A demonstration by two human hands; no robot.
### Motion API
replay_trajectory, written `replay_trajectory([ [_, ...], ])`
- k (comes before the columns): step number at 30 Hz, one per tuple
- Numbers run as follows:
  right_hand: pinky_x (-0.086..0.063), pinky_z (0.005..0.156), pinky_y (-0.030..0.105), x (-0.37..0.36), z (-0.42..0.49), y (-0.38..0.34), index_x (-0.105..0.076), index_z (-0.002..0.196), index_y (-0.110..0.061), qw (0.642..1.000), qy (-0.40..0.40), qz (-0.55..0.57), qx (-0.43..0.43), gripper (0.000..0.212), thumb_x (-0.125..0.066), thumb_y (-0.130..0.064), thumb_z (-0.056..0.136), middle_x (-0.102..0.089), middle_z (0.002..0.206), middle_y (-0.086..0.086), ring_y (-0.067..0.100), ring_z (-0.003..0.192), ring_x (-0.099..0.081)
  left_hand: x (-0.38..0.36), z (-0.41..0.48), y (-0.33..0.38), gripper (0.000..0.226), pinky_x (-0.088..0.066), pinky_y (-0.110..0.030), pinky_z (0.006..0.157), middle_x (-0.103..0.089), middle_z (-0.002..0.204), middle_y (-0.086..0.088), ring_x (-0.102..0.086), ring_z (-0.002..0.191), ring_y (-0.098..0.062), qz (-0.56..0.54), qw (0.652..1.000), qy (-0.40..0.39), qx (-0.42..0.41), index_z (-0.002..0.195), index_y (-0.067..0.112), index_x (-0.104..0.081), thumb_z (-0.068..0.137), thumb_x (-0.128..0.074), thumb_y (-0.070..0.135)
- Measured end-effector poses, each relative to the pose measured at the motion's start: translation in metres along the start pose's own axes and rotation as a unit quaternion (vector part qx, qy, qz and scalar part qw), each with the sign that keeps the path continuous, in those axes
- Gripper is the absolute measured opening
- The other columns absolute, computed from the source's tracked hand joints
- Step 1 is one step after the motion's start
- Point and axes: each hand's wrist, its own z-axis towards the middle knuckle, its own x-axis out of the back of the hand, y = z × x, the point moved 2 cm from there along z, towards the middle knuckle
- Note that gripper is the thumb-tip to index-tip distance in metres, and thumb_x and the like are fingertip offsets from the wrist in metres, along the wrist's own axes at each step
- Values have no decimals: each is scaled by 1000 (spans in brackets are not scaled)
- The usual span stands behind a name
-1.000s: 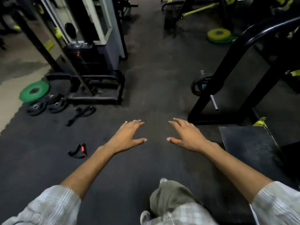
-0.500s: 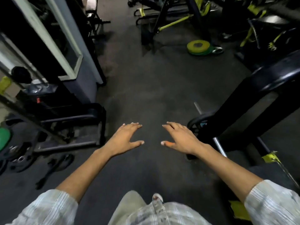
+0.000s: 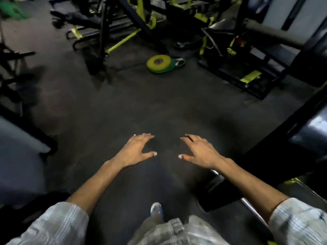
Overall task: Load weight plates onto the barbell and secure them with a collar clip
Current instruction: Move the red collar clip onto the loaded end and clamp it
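Note:
My left hand [image 3: 135, 150] and my right hand [image 3: 200, 150] are held out in front of me over the dark rubber floor, fingers spread, nothing in either. A yellow weight plate [image 3: 158, 61] lies on a green plate [image 3: 163, 69] on the floor well ahead of both hands. Under my right forearm a silver barbell end [image 3: 252, 208] shows, with a dark plate [image 3: 215, 190] on it, mostly hidden by my arm. No collar clip is visible.
Black and yellow gym machines [image 3: 123, 23] stand along the far side. A black frame [image 3: 292, 128] rises at the right and a bench machine [image 3: 251, 75] sits at the far right. Dark equipment lines the left edge. My shoe [image 3: 156, 210] is below.
The view has swung forward and right: the yellow plate now lies nearer the centre, and the barbell end has slid down under my right arm. Both hands stay spread and empty.

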Motion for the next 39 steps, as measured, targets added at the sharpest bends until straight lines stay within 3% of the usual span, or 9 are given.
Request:
replay_trajectory([
  [3,-33,121,44,32,41,21,-30,161,-22,998,20,18,-52,83,-54,-67,95,-32,166,8,29,152,-33,36,85,-5,87,-17,-45,124,-40,160,-2,-32,150,-18,16,997,-23,-66,154,21,-37,85,-56,71],
  [7,-34,120,43,62,94,63,-30,160,-24,989,53,36,-134,82,-54,-67,94,-33,165,6,28,151,-34,63,196,-2,101,-15,-42,125,-38,161,-1,-31,151,-18,21,987,-56,-147,154,22,-36,74,-36,83],
  [11,-34,121,42,77,141,108,-30,160,-24,976,77,53,-197,82,-54,-68,94,-33,166,5,27,151,-34,69,299,3,101,-16,-41,125,-38,161,0,-30,151,-17,37,973,-76,-214,154,23,-35,72,-34,83],
  [16,-35,121,42,102,192,162,-31,160,-25,953,111,81,-268,81,-54,-67,95,-33,166,4,26,151,-35,83,412,18,84,-13,-39,127,-34,163,2,-27,152,-15,48,953,-100,-282,156,25,-32,88,-56,67],
  [23,-36,119,41,142,224,218,-33,159,-25,916,153,83,-362,78,-54,-66,95,-35,164,4,26,150,-37,108,538,66,82,-14,-39,126,-36,162,2,-28,151,-14,61,910,-117,-393,156,25,-33,89,-57,66],
  [31,-39,118,43,174,204,257,-36,158,-23,816,205,76,-536,78,-54,-67,95,-39,162,5,28,149,-39,106,630,183,80,-14,-38,125,-37,161,1,-30,150,-13,83,792,-174,-579,155,22,-34,90,-60,61],
  [39,-41,113,43,218,183,243,-39,157,-21,670,267,63,-689,77,-59,-62,94,-43,160,7,30,145,-43,118,645,288,80,-12,-36,125,-36,161,1,-28,151,-13,90,628,-199,-747,155,23,-33,90,-60,61],
])
